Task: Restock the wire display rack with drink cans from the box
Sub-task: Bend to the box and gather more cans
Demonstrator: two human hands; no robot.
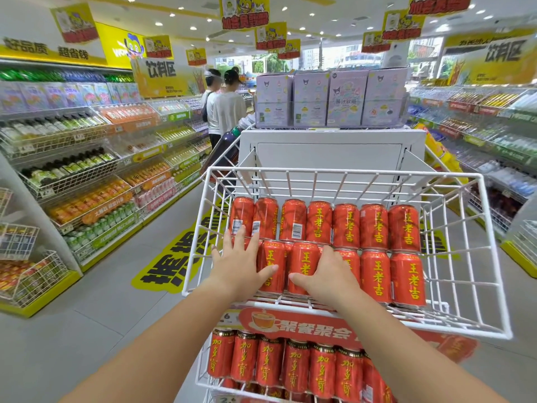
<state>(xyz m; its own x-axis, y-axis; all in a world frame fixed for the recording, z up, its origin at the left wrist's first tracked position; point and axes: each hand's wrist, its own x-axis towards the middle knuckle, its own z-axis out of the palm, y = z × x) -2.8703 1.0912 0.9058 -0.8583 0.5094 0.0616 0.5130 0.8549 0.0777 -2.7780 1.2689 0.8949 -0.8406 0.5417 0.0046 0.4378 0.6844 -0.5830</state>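
shop | drink shelves (87, 175) line aisle | hanging signs (244, 11), probably promos

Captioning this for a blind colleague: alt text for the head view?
A person's left hand and right hand rest on red drink cans lying in two rows in a white wire basket; a lower basket holds more cans. Stocked shelves line both sides.

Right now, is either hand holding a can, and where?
Left hand lies flat, fingers spread, on the front-row cans, gripping nothing. Right hand rests on a can; its fingers are hidden, so cannot tell.
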